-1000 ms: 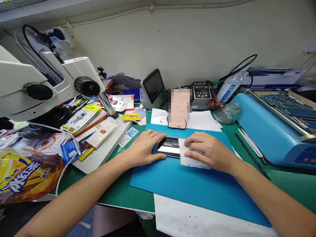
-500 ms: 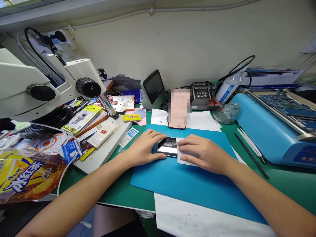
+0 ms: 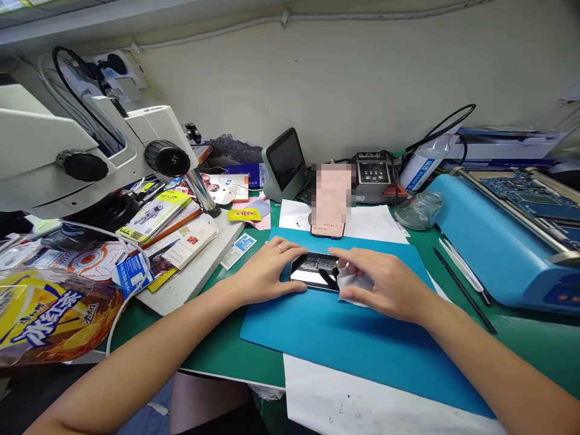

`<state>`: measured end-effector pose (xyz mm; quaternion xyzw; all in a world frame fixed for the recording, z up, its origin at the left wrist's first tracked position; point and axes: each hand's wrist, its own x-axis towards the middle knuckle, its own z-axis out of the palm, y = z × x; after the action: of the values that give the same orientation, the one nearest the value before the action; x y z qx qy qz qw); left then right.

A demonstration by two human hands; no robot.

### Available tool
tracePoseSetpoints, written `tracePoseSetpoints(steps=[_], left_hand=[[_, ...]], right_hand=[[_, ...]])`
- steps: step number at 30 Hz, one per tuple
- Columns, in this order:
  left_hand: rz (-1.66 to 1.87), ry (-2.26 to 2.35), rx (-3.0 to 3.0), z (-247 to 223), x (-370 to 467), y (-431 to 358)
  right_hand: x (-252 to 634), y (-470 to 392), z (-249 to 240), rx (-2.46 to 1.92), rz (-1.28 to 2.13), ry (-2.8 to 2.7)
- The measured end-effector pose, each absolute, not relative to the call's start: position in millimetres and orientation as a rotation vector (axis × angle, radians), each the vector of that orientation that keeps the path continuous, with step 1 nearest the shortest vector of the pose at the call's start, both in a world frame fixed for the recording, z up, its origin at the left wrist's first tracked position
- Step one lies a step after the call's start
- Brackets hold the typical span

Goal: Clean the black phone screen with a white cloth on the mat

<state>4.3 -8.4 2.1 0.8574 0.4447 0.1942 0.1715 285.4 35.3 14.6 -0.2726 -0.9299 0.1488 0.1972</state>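
Note:
A smartphone (image 3: 313, 277) with a dark, glossy screen lies on the blue mat (image 3: 326, 326), and the screen mirrors bright and dark shapes. My left hand (image 3: 263, 275) steadies its left end, with the thumb on the near edge and the fingers along the far edge. A crumpled white wipe (image 3: 354, 281) is bunched under my right hand (image 3: 389, 284), gripped between the thumb and fingers at the phone's right end. My right index finger reaches over the screen's far side. The phone's right end is partly hidden by this hand and the wipe.
A second phone (image 3: 328, 202), partly pixelated, stands behind the mat. To the left are a microscope (image 3: 154, 133), stacked boxes and a drink bottle (image 3: 58, 314). At right lie a black pry stick (image 3: 464, 290), white tweezers (image 3: 462, 266), a glass jar (image 3: 419, 210) and a blue machine (image 3: 493, 241).
My right hand has shifted slightly right and its fingers have lifted and curled. The wipe, flat before, is now bunched, and more of the phone's screen shows. My left hand stays put.

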Motion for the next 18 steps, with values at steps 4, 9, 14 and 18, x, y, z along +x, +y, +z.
tracePoseSetpoints(steps=[4,9,14,18], left_hand=[[0.552,1.268,2.437,0.8,3.4,-8.2],[0.542,1.257,2.446,0.6,3.2,-8.5],[0.537,1.253,2.446,0.5,3.4,-8.0],[0.535,1.266,2.423,0.1,3.3,-8.2]], right_hand=[[284.4,34.0,15.1,-0.752,0.44,-2.632],[287.3,35.7,13.8,-0.831,0.46,-2.591],[288.8,36.6,13.8,-0.8,0.492,-2.616],[289.1,37.3,14.5,-0.835,0.509,-2.635]])
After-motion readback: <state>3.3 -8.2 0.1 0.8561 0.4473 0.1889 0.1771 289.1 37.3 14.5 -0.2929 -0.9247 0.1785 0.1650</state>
